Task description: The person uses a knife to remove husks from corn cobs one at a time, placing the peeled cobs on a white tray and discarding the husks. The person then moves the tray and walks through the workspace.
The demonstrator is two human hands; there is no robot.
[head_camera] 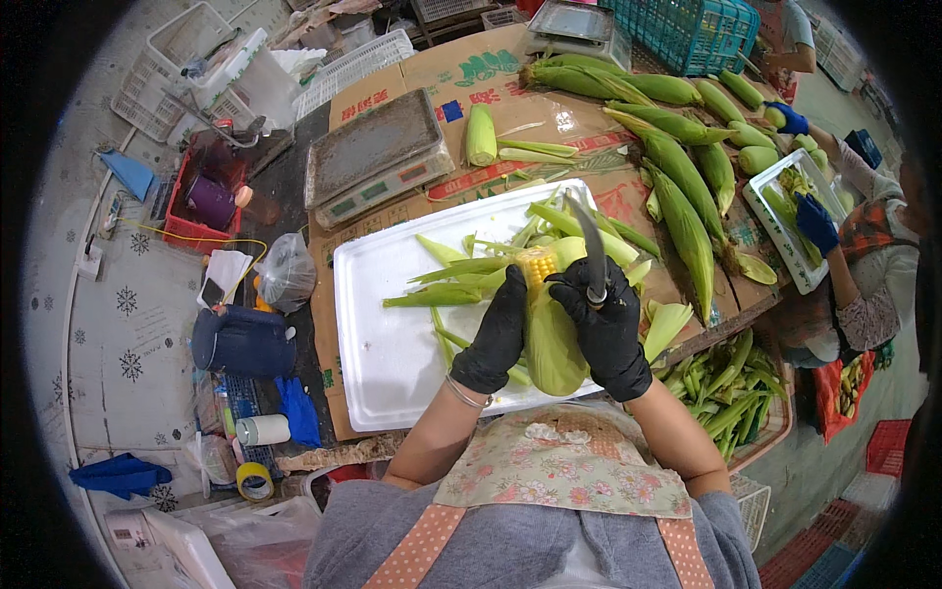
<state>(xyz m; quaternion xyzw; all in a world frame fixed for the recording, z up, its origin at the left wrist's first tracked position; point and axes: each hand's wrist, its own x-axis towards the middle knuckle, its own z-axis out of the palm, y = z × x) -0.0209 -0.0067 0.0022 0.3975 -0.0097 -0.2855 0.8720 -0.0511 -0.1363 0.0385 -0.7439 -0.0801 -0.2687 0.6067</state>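
Observation:
Both my hands wear black gloves and meet around one ear of corn, its green husk parted to bare a patch of yellow kernels. My left hand grips the ear from its left side. In my right hand is a curved knife, blade pointing away from me; the thumb of that hand presses at the edge of the husk. Beneath them lies a white foam tray, strewn with cut husk leaves. Loose husk pieces also rest to the right of my right hand.
A digital scale and a trimmed ear stand beyond the tray. Unhusked ears lie to the right, above a bin of husks. At right, a co-worker's blue-gloved hand is at another tray. A blue jug stands left.

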